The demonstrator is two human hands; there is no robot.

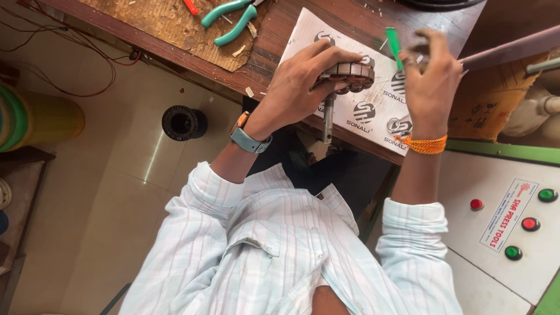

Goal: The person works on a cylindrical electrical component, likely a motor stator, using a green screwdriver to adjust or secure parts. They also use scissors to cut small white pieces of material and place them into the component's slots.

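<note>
The round grey metal motor core with a steel shaft [349, 74] sits in the left hand [303, 81], fingers curled closed around its slotted rim, the shaft pointing down past the edge of the dark wooden table [274, 41]. Just right of the core, the right hand [431, 76] is pinched shut on a thin green strip [394, 46], though it is blurred and the grip is hard to read. Under the core lies a white printed sheet [373, 111]; up and left of it rest teal-handled pliers [230, 20] on a brown board. Down and right of the core stands a white control panel with red and green buttons [513, 216]. To do this well, I judge the core should be held steady with a slot facing the strip, and the strip fed in straight.
</note>
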